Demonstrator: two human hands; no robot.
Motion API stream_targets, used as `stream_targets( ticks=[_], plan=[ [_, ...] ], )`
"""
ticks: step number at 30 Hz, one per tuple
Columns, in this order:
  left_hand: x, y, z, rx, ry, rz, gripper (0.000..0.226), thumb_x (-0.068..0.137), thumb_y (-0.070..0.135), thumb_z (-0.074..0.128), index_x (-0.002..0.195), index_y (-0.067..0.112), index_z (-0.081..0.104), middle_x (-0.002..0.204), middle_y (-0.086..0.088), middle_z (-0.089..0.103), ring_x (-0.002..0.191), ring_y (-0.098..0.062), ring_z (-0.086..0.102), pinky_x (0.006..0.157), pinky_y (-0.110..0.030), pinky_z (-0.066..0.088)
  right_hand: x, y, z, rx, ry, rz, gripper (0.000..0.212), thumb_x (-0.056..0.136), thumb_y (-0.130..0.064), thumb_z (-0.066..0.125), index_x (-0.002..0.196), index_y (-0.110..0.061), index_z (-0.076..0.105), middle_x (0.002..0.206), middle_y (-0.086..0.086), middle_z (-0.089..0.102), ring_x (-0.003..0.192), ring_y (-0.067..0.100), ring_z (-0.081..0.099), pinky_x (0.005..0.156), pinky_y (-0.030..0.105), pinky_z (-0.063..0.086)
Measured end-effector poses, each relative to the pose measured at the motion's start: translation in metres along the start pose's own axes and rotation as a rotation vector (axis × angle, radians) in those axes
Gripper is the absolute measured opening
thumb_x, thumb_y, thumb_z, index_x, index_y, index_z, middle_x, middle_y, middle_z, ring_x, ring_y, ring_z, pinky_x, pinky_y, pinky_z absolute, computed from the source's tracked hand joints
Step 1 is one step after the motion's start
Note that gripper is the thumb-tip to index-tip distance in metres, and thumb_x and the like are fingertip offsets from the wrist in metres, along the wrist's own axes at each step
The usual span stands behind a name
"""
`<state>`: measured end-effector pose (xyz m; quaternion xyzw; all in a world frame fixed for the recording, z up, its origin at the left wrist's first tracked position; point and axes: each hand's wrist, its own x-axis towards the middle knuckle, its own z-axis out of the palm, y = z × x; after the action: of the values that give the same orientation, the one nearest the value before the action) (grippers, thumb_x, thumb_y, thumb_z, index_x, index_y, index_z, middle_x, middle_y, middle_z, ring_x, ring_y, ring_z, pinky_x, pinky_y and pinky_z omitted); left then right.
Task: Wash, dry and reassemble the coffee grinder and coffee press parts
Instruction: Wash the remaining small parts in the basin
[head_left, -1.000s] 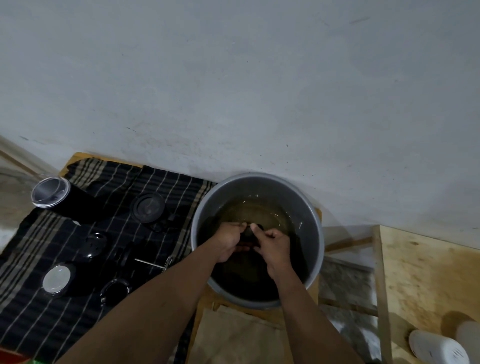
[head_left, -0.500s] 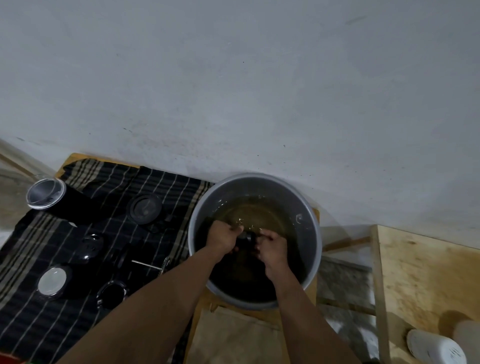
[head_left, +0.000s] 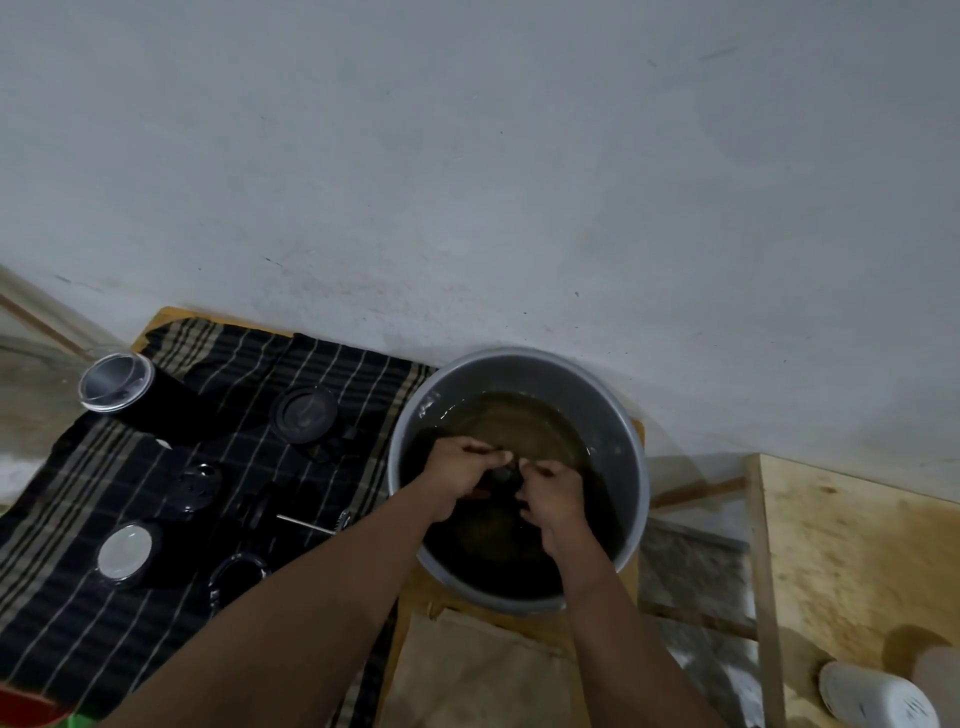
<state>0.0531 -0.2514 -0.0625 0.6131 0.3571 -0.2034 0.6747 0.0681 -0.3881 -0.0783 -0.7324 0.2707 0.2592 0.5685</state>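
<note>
A small dark part (head_left: 503, 475) sits at the surface of the brownish water (head_left: 524, 421), about the middle of a grey metal basin (head_left: 519, 370), caught between both hands. The left hand (head_left: 457, 467) has its grip closed on it, fingers and thumb curled round one side. The right hand (head_left: 553, 496) has its grip closed too, fingers curled and pinching the other side. Most of the part is hidden, so I cannot tell which piece it is.

I'd judge it light and rigid, but wet and slick enough to squirt out of a fingertip pinch. It looks safest to hold it round its widest band with one hand while the other rubs, low over the water.

The basin stands at the right end of the worktop (head_left: 161, 318), near the far edge by the wall. To its left a striped dark cloth (head_left: 78, 623) carries other pieces:
- a dark cylinder with a clear lid (head_left: 117, 382) at the far left corner
- a round dark lid (head_left: 304, 414) near the basin
- a thin metal rod (head_left: 306, 525)
- a silver-topped cap (head_left: 124, 553) and a dark ring (head_left: 236, 574) toward the near edge
</note>
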Motion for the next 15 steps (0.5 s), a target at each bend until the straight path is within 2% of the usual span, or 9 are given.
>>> stream_targets(
  ticks=[3,4,6,8,11,12,14,15],
  plan=[
    [-0.005,0.008,-0.004,0.041,0.045,0.149,0.051,0.074,0.011,0.090,0.120,0.007,0.067,0.112,-0.008,0.072,0.102,-0.019,0.068,0.082,-0.025,0.055,-0.010,-0.011,-0.009,-0.178,-0.186,-0.253,0.024,0.094,-0.014,0.064,0.101,-0.037,0.068,0.106,-0.004,0.072,0.101,0.016,0.067,0.097,0.042,0.054],
    [-0.008,0.012,-0.005,0.064,0.065,0.210,0.059,0.071,0.009,0.091,0.123,0.008,0.063,0.113,-0.005,0.070,0.105,-0.018,0.067,0.086,-0.025,0.054,-0.015,-0.014,-0.011,-0.216,-0.246,-0.340,0.031,0.092,-0.012,0.067,0.103,-0.041,0.066,0.109,-0.008,0.072,0.105,0.015,0.067,0.099,0.042,0.053],
    [-0.012,0.020,-0.004,0.078,0.068,0.298,0.075,0.065,0.006,0.094,0.131,0.007,0.057,0.115,-0.006,0.070,0.108,-0.019,0.068,0.095,-0.034,0.057,-0.022,-0.019,-0.012,-0.273,-0.264,-0.489,0.038,0.088,-0.015,0.072,0.113,-0.042,0.065,0.116,-0.012,0.070,0.112,0.010,0.064,0.104,0.039,0.048],
    [-0.016,0.026,-0.002,0.077,0.045,0.356,0.076,0.065,0.003,0.094,0.132,0.003,0.058,0.116,-0.010,0.072,0.108,-0.021,0.070,0.095,-0.036,0.059,-0.026,-0.021,-0.011,-0.272,-0.166,-0.574,0.040,0.089,-0.014,0.071,0.121,-0.037,0.063,0.120,-0.013,0.068,0.115,0.009,0.062,0.108,0.039,0.046],
    [-0.025,0.032,-0.002,0.131,0.053,0.470,0.057,0.073,0.003,0.089,0.125,0.000,0.067,0.109,-0.011,0.074,0.093,-0.012,0.070,0.079,-0.015,0.057,-0.033,-0.029,-0.010,-0.253,-0.066,-0.611,0.040,0.089,-0.012,0.072,0.117,-0.039,0.061,0.117,-0.014,0.067,0.111,0.008,0.062,0.106,0.042,0.049],
    [-0.027,0.035,-0.003,0.133,0.045,0.505,0.053,0.075,0.002,0.087,0.124,0.000,0.069,0.106,-0.011,0.073,0.089,-0.010,0.069,0.074,-0.011,0.055,-0.034,-0.031,-0.010,-0.252,-0.047,-0.604,0.039,0.087,-0.014,0.074,0.118,-0.035,0.062,0.119,-0.011,0.065,0.111,0.009,0.061,0.106,0.042,0.049],
    [-0.031,0.041,-0.003,0.127,0.028,0.553,0.048,0.077,0.003,0.086,0.122,0.003,0.070,0.110,-0.014,0.071,0.090,-0.011,0.067,0.073,-0.010,0.054,-0.037,-0.036,-0.012,-0.291,0.027,-0.623,0.043,0.084,-0.016,0.077,0.123,-0.022,0.062,0.130,-0.002,0.056,0.117,0.014,0.056,0.110,0.036,0.043],
    [-0.032,0.044,-0.003,0.127,0.015,0.575,0.048,0.077,0.005,0.086,0.122,0.005,0.071,0.118,-0.011,0.069,0.096,-0.011,0.066,0.078,-0.011,0.053,-0.041,-0.038,-0.013,-0.304,0.065,-0.636,0.045,0.084,-0.015,0.078,0.126,-0.016,0.060,0.136,0.001,0.050,0.122,0.015,0.052,0.111,0.030,0.038]
  ],
)
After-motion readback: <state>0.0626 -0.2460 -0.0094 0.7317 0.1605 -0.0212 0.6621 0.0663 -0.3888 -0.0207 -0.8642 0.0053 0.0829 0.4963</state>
